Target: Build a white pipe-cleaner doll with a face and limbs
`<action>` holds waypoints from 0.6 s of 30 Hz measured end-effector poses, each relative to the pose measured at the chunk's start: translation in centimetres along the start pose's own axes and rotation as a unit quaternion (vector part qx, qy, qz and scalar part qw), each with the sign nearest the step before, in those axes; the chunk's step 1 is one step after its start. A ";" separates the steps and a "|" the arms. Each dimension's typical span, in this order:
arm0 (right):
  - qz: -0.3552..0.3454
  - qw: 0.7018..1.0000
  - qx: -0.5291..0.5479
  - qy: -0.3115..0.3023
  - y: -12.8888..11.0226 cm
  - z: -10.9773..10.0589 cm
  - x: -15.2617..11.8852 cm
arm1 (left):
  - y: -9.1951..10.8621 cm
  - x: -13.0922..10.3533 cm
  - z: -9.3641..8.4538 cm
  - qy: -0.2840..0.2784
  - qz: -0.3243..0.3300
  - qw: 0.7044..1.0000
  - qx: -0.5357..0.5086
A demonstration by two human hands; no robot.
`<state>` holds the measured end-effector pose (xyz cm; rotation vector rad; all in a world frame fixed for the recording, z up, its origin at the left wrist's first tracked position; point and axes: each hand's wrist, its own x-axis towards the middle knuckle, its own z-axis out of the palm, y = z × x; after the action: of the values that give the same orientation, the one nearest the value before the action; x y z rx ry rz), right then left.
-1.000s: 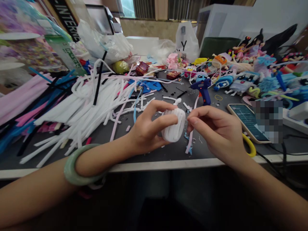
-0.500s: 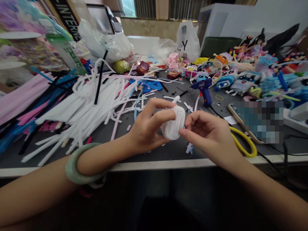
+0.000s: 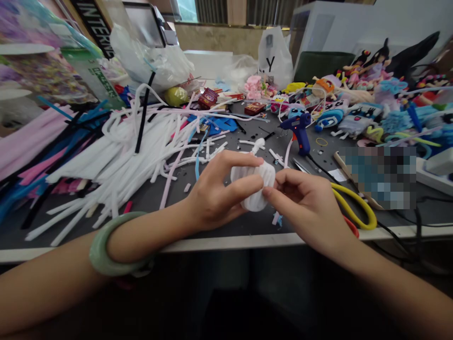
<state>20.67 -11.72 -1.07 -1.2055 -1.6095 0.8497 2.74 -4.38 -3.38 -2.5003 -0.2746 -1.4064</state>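
A rounded white piece of fuzzy coiled stems (image 3: pixel 250 179) is held above the table near its front edge. My left hand (image 3: pixel 224 189) grips it from the left, with two fingers across its face. A small white knotted tip (image 3: pixel 259 144) stands up just above it. My right hand (image 3: pixel 306 203) touches its right side with thumb and fingertips pinched together; whether a small part lies between them is hidden.
White fuzzy stems (image 3: pixel 106 156) lie heaped at the left. A blue glue gun (image 3: pixel 299 132) stands beyond my right hand. Yellow-handled scissors (image 3: pixel 368 219) and a phone (image 3: pixel 378 179) lie at the right. Dolls and plush figures (image 3: pixel 357 118) crowd the back right.
The white piece has turned and shows more of its left part. My left fingers have shifted over it, and my right hand stays at its right side. The view has moved slightly.
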 end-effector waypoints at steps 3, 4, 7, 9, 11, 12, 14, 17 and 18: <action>0.004 1.000 -0.014 0.002 -0.2 0.0 -0.1 | 0.0 0.0 0.0 0.002 0.004 1.000 -0.001; 0.005 1.000 -0.014 0.002 -0.3 0.0 -0.1 | -0.1 0.0 0.0 0.003 0.003 1.000 0.000; 0.005 1.000 -0.001 0.001 -0.3 0.0 -0.1 | -0.1 0.0 0.0 0.006 -0.003 1.000 0.002; 0.007 1.000 0.010 0.001 -0.3 -0.1 0.0 | -0.2 0.0 0.0 0.007 -0.002 1.000 0.000; 0.008 1.000 0.023 -0.001 -0.3 -0.1 0.0 | -0.2 0.0 0.0 0.011 0.000 1.000 0.000; 0.007 1.000 0.029 -0.002 -0.3 -0.1 0.0 | -0.1 0.0 0.0 0.013 0.000 1.000 0.000; 0.004 0.999 0.036 -0.005 -0.4 -0.1 0.0 | -0.1 0.0 0.0 0.014 0.000 1.000 0.001; 0.000 0.999 0.038 -0.011 -0.4 -0.1 -0.1 | -0.1 -0.1 0.0 0.013 -0.006 1.000 0.007; 0.000 0.999 0.040 -0.013 -0.4 -0.1 -0.1 | -0.1 -0.1 0.0 0.013 -0.008 1.000 0.008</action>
<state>20.70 -11.94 -0.73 -1.1417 -1.5822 0.9246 2.71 -4.30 -3.44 -2.4692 -0.2993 -1.4362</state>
